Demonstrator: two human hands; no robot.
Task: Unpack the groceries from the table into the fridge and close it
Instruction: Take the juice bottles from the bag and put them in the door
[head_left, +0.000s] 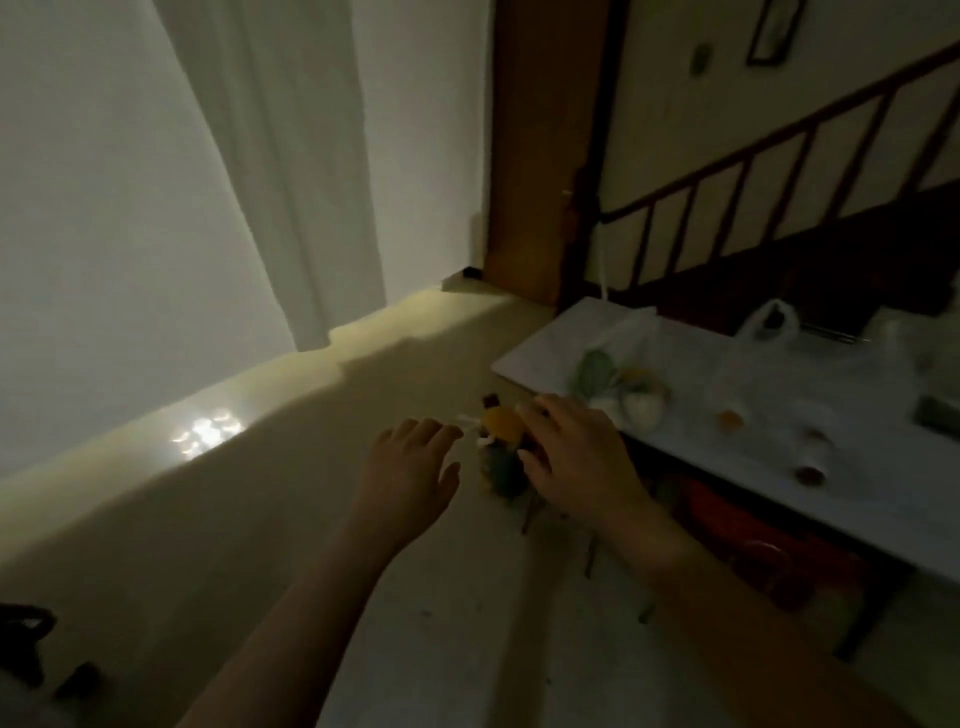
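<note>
The room is dim. My right hand (576, 457) grips a small bunch of produce just off the table's left corner: an orange piece (501, 423) on top and a green one (501, 470) below, with thin stems hanging down. My left hand (410, 467) hovers just left of the bunch, fingers spread and empty. The white table (530, 358) at the right carries a green vegetable (595, 369), a white item (641, 408), small orange-brown pieces (730, 420) and a thin plastic bag (763, 332). A tall white surface (130, 208) fills the left; I cannot tell whether it is the fridge.
A wooden door frame (540, 156) and a dark stair railing (779, 156) stand behind the table. Red things (727, 519) sit under the table. A dark object (26, 639) lies at the bottom left. Pale floor stretches between the white surface and the table.
</note>
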